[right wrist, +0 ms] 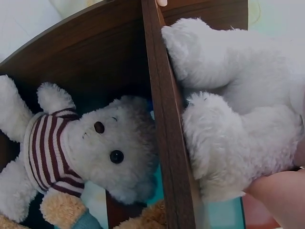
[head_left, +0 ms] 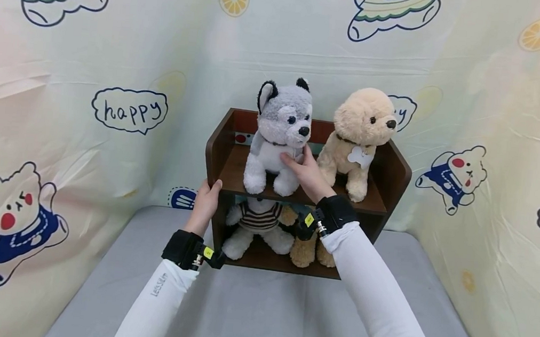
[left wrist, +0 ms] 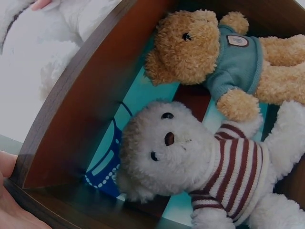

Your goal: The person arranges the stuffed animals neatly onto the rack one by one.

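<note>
A grey and white husky plush [head_left: 281,116] sits upright on the top board of a dark brown two-tier wooden shelf [head_left: 399,166]. My right hand [head_left: 310,176] grips its side, thumb across the white chest and the other fingers partly hidden behind the body. At the shelf's left side my left hand [head_left: 205,205] holds the panel where it meets the top board. Right of the husky sits a cream dog plush [head_left: 363,118] with a white bone-shaped tag. In the right wrist view the husky's white legs [right wrist: 224,129] stand over the board's front edge.
On the lower tier sit a white teddy bear [left wrist: 164,148] in a striped sweater and a tan teddy bear [left wrist: 188,47] in a teal top. The shelf stands on a grey covered surface [head_left: 257,312], before a printed curtain [head_left: 166,31] with cartoon bears.
</note>
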`<state>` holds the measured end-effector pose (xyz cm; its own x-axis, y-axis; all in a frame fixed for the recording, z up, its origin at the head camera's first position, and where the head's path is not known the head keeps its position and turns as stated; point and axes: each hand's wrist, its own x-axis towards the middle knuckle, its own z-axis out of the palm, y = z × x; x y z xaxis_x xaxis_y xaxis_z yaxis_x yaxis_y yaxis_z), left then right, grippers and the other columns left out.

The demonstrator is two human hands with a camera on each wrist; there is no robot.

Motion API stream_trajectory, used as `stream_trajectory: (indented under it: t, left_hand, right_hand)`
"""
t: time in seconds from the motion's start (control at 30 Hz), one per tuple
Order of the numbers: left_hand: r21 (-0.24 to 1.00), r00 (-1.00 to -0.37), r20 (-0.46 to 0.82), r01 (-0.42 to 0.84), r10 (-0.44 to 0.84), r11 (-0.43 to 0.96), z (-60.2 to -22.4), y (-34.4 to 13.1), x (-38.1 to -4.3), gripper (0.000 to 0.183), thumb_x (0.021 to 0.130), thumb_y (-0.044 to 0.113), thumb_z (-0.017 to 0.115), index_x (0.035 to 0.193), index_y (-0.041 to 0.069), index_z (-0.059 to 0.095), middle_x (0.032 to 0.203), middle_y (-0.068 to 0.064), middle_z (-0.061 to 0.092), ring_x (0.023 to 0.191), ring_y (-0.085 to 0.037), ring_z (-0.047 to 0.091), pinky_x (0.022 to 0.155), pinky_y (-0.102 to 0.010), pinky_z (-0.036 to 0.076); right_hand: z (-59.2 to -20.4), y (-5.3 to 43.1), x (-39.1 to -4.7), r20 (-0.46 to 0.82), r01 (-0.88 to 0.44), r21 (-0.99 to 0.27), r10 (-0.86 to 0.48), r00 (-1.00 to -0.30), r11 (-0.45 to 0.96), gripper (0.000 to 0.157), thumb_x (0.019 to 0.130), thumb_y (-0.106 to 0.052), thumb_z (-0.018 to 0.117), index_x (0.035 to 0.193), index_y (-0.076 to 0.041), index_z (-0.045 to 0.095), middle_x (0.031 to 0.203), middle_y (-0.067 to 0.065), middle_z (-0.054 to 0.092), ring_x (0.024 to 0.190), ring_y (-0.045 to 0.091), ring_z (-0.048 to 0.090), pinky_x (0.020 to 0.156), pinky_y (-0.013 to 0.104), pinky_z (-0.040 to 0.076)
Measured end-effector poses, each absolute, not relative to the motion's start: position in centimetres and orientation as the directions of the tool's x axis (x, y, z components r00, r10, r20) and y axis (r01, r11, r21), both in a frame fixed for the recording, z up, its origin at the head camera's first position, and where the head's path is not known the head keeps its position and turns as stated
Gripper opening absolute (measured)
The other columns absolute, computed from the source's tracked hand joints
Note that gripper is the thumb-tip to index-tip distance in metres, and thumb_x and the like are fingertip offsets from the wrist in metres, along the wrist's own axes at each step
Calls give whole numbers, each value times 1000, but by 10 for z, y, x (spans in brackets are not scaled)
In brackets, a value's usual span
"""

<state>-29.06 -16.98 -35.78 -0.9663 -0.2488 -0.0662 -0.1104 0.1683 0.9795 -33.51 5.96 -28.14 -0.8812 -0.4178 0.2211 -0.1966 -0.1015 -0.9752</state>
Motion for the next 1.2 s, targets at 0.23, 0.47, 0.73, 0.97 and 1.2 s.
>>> stream_trajectory:
  t: [0.23,0.47,0.73,0.97,1.2]
  left_hand:
    - [979,-968,-54,-100,-245,179,-358,-170,-290,52,99,33,31,142,6,20,147,-16,24,133,-31,24,105,-54,18]
    - [980,-966,-64,-107,-249,165,-359,-169,-291,52,99,33,31,142,6,21,146,-15,25,132,-30,25,106,-53,18]
    - [983,-967,-68,-107,-246,151,-359,-167,-291,51,99,33,31,142,8,21,147,-13,25,132,-29,24,106,-54,17]
    - [987,-971,-55,-88,-232,136,-360,-169,-290,52,99,33,31,143,7,19,148,-13,23,134,-28,22,107,-52,16]
    - [989,-973,-52,-81,-224,124,-360,-171,-290,52,99,33,30,143,8,18,148,-12,21,134,-27,20,107,-52,15]
  right_hand:
    - [-284,51,-342,195,-185,-981,-381,-904,-61,68,94,-22,50,146,-22,5,149,2,17,135,17,20,107,33,20]
    - [-282,44,-346,171,-161,-985,-351,-920,-58,66,93,-22,51,145,-17,9,146,5,23,133,19,24,107,33,22]
    - [-282,44,-348,161,-152,-987,-340,-926,-54,66,93,-22,51,145,-15,10,146,8,23,132,21,25,106,34,23]
    - [-284,51,-342,126,-154,-985,-279,-952,79,74,91,-29,55,146,-14,8,150,8,14,136,21,19,107,34,23]
    - [-293,73,-327,177,-236,-958,-309,-934,163,74,92,-26,54,146,-9,6,151,9,12,137,21,14,109,33,19]
